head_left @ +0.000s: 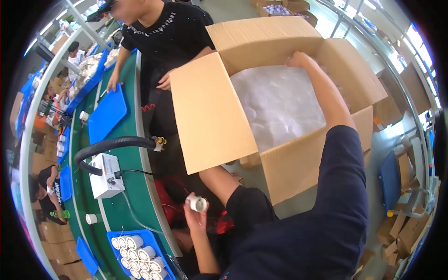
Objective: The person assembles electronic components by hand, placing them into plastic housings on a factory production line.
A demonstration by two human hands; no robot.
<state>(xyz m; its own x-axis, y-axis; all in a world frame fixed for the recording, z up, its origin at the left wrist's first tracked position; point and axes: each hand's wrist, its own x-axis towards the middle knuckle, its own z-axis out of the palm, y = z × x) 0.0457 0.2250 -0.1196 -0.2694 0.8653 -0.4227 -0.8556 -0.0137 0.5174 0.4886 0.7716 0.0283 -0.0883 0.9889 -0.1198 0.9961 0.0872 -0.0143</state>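
Observation:
My left hand (pixel 197 218) holds up a short white plastic cylinder (pixel 198 204), its round grey-toned end facing me, beside the workbench. On my right stands a large open cardboard box (pixel 212 112) with its flaps spread outward. Inside it lies a translucent plastic sheet (pixel 280 105), with blurred round shapes showing beneath. My right arm reaches across the box, and my right hand (pixel 301 59) is closed at the sheet's far edge, fingertips bent down onto it. Near my left hand, a blue tray (pixel 112 235) carries several white cylinders (pixel 135 241) lying on their sides.
A green conveyor bench (pixel 135 186) runs along my left. On it stand a white box-shaped device (pixel 106 176) with a black flexible hose (pixel 112 142), and a loose white cylinder (pixel 91 219). Across from me, a person in black (pixel 170 35) touches an empty blue tray (pixel 108 114).

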